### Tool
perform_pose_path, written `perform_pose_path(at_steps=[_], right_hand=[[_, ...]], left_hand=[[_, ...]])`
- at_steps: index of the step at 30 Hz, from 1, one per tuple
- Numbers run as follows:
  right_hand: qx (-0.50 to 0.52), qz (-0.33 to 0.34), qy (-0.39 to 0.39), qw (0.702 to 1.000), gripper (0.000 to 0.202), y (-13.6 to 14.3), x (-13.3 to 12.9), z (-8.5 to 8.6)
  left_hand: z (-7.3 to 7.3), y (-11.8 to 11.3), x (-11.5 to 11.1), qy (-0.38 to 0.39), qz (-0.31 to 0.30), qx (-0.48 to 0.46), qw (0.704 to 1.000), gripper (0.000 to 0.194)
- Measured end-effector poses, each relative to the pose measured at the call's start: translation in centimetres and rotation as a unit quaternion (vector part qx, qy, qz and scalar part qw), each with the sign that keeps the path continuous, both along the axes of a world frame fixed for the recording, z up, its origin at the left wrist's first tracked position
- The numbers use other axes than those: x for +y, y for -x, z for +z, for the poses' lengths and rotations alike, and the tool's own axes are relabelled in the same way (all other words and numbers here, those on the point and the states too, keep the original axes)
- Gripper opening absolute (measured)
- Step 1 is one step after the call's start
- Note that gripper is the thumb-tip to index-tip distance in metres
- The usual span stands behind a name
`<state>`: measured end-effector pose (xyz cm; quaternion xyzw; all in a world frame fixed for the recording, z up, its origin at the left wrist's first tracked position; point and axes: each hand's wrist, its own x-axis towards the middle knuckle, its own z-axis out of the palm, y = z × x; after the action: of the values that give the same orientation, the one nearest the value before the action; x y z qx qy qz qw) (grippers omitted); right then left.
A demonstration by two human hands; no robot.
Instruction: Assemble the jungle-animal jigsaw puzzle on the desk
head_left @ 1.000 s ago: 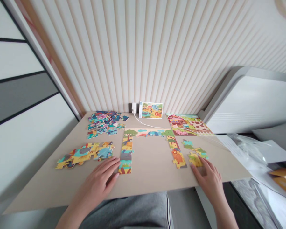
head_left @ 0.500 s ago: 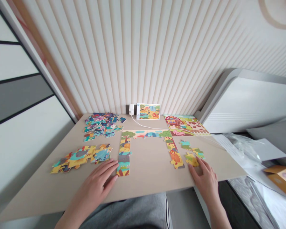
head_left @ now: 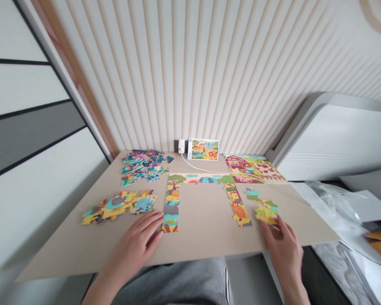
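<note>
My left hand (head_left: 138, 238) lies flat on the table, its fingers stretched out, the tips against the left column of a joined puzzle border (head_left: 170, 208). Past the border's right column, my right hand (head_left: 284, 245) has its thumb and forefinger on the lower edge of a yellow puzzle piece (head_left: 264, 215). That piece lies against a green and yellow piece (head_left: 269, 206); whether they interlock I cannot tell. A blue-green piece (head_left: 252, 194) lies just above them. The border's right column shows a lion (head_left: 239, 209), and its top row an elephant (head_left: 205, 180).
Loose yellow and blue pieces (head_left: 118, 206) lie left of the border, with a dark, colourful pile (head_left: 146, 165) behind. A picture card (head_left: 203, 149) leans on the wall beside a white charger (head_left: 181, 146). Its cable crosses a finished farm puzzle (head_left: 257, 168) at the back right.
The yellow piece at my right hand has moved up against the green and yellow piece. My left hand stays by the border. The whole view has shifted slightly.
</note>
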<state>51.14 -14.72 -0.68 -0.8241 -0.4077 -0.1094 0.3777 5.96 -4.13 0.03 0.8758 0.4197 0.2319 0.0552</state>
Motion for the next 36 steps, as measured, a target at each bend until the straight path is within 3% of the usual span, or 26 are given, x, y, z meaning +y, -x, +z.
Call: perform_pose_path(at_steps=[3, 5, 9, 13, 21, 28, 36], right_hand=[[-0.001, 0.031, -0.047, 0.998, 0.073, 1.9, 0.3, 0.6], [0.000, 0.095, -0.047, 0.994, 0.070, 4.2, 0.6, 0.9], [0.001, 0.253, -0.005, 0.968, 0.053, 9.5, 1.6, 1.1], [0.006, 0.339, 0.052, 0.939, 0.043, 12.7, 2.5, 1.6], [-0.021, 0.363, 0.103, 0.926, 0.040, 11.8, 3.4, 2.6], [-0.059, 0.415, 0.160, 0.894, 0.072, 12.0, 3.3, 3.8], [-0.064, 0.423, 0.156, 0.890, 0.059, 12.7, 3.5, 4.1]], left_hand=[[0.0, -0.1, 0.0, 0.000, 0.000, -0.003, 1.000, 0.043], [0.0, 0.0, 0.0, 0.000, 0.001, -0.008, 1.000, 0.042], [0.0, 0.0, 0.0, -0.008, 0.001, -0.014, 1.000, 0.041], [0.2, -0.1, 0.0, -0.011, -0.001, -0.007, 1.000, 0.041], [0.5, -0.3, -0.2, -0.003, 0.005, -0.015, 1.000, 0.042], [0.4, -0.2, -0.2, 0.001, 0.006, -0.017, 1.000, 0.042], [0.3, -0.1, -0.1, -0.007, 0.001, -0.013, 1.000, 0.041]])
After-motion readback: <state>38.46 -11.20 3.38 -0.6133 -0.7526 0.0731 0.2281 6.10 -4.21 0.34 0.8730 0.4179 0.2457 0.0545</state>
